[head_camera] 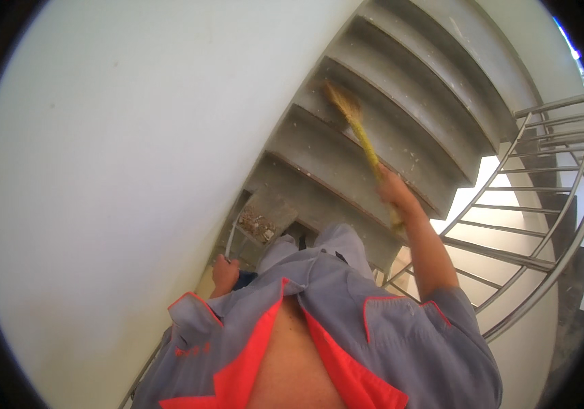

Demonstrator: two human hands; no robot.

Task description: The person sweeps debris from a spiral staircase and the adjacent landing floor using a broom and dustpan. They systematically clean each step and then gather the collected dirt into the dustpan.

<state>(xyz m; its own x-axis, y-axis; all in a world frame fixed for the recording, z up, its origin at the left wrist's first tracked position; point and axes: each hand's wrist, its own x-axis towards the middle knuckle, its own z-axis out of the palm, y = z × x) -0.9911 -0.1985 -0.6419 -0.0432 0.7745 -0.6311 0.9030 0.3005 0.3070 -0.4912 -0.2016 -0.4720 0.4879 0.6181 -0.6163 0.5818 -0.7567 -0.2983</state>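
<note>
My right hand [395,190] grips the yellow handle of a straw hand broom [362,134]. Its fanned bristles [342,99] rest against a grey stair tread near the wall, a few steps ahead of my legs. Lower and to the left, my left hand [226,274] is closed around the thin handle of a dustpan [276,205]. Brownish debris with pale chips [257,225] lies gathered in the pan, which is close beside my feet. My fingers partly hide both handles.
Curved grey stairs [399,102] fan upward, with dust and small pale bits on the treads. A white wall [133,128] borders them on the left. Along the right runs a metal-tube railing [519,214], with a bright drop visible through its bars.
</note>
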